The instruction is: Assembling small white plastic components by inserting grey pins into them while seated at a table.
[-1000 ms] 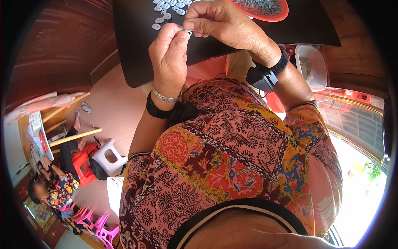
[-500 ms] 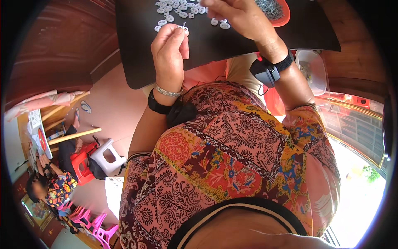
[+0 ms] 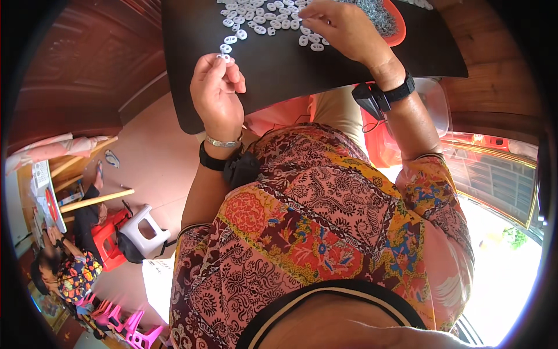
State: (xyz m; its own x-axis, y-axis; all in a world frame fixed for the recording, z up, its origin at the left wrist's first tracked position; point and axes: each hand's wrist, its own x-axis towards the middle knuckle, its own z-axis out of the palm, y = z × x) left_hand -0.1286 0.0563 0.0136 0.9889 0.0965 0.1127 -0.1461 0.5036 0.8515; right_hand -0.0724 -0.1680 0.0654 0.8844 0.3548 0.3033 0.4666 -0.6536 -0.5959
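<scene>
L hand [image 3: 216,96]: fingertips pinch 1 white oval ring [image 3: 224,57] | R hand [image 3: 343,26]: fingers curled onto ring pile [image 3: 261,20], grasp unclear | risk: black board [image 3: 290,64] tilts on lap, rings slide off.

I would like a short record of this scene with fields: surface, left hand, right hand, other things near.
surface: black board held over the lap
left hand: left hand pinches one small white ring at its fingertips
right hand: right hand rests on the heap of white rings, fingers bent
other things: red dish with grey metal pieces, partly hidden by the right hand; black bands on both wrists; another person seated on the floor at lower left
</scene>
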